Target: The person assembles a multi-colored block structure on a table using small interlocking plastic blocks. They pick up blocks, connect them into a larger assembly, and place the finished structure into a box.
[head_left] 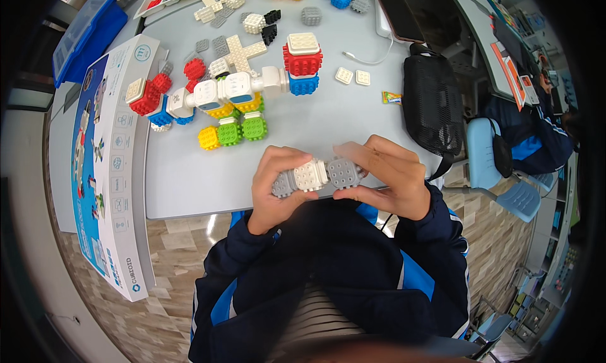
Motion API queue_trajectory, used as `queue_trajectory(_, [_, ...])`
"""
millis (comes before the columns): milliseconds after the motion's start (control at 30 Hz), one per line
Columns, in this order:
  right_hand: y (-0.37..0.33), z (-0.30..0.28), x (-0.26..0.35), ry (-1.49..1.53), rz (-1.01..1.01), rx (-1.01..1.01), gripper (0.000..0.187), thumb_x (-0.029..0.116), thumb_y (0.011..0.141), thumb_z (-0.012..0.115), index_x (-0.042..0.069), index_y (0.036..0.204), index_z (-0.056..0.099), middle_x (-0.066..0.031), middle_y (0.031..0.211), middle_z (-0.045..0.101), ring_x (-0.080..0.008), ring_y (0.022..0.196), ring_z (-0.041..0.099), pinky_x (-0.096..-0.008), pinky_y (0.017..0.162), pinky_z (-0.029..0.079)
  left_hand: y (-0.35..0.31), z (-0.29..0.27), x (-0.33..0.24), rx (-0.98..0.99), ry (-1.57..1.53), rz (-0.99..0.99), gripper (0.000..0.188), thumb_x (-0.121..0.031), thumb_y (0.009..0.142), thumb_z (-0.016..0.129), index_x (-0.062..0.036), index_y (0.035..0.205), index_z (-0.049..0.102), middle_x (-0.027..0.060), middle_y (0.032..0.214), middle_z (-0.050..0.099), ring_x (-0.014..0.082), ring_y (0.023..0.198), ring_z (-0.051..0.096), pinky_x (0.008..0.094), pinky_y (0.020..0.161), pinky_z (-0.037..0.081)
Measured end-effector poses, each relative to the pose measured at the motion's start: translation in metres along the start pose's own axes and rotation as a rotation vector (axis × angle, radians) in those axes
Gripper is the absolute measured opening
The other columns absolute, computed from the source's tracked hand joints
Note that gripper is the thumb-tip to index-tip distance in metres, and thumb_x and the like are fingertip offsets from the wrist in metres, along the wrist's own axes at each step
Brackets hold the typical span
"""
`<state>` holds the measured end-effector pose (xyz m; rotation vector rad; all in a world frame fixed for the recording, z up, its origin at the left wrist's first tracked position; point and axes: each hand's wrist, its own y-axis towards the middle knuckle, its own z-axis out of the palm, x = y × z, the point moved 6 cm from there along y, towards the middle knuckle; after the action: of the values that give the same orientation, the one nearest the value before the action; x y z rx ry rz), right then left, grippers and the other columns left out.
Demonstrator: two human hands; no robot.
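At the table's near edge, my left hand [274, 183] pinches a white studded cube block [310, 175] that has a grey block [284, 184] at its left side. My right hand [394, 178] grips another grey cube block [345, 173] between thumb and fingers, right up against the white one. Whether these two are locked together, I cannot tell. Beyond my hands stands a built model [240, 88] of white modules with red, blue, yellow and green blocks. The fingers partly cover both grey blocks.
Loose blocks and a beige cross-shaped piece [242, 52] lie at the back. To the left are a large white box [120, 173] and a blue bin [95, 35]. A black mesh pouch [432, 104], a phone [399, 14] with a white cable, and two white plates [344, 76] sit right.
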<state>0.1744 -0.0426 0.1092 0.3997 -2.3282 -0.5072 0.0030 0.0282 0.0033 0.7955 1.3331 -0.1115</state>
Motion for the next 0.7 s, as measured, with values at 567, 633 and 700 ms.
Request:
queue_trajectory(567, [0.006, -0.001, 0.008, 0.027, 0.039, 0.018, 0.067, 0.022, 0.063, 0.093, -0.007, 0.119, 0.069, -0.0116, 0.085, 0.067, -0.0171, 0.067, 0.058, -0.0283, 0.056, 0.048, 0.010, -0.005, -0.023, 0.031, 0.026, 0.108, 0.055, -0.012, 0.072, 0.091, -0.0014, 0.120, 0.067, 0.0139, 0.110, 0.062, 0.0283, 0.098, 0.066, 0.0369, 0.083, 0.053])
queue_trajectory(633, [0.006, -0.001, 0.008, 0.017, 0.024, 0.018, 0.068, 0.022, 0.063, 0.093, -0.007, 0.120, 0.069, -0.0124, 0.088, 0.068, -0.0181, 0.067, 0.058, -0.0288, 0.056, 0.048, 0.010, -0.005, -0.024, 0.029, 0.038, 0.096, 0.055, -0.012, 0.072, 0.092, -0.0016, 0.120, 0.067, 0.0140, 0.111, 0.062, 0.0280, 0.098, 0.066, 0.0368, 0.083, 0.053])
queue_trajectory(700, [0.006, -0.001, 0.007, -0.004, -0.009, 0.007, 0.070, 0.023, 0.063, 0.092, -0.008, 0.120, 0.068, -0.0135, 0.091, 0.069, -0.0191, 0.067, 0.058, -0.0293, 0.057, 0.047, 0.010, -0.005, -0.025, 0.035, 0.060, 0.082, 0.055, -0.013, 0.071, 0.092, -0.0017, 0.120, 0.067, 0.0140, 0.112, 0.063, 0.0276, 0.098, 0.066, 0.0365, 0.083, 0.053])
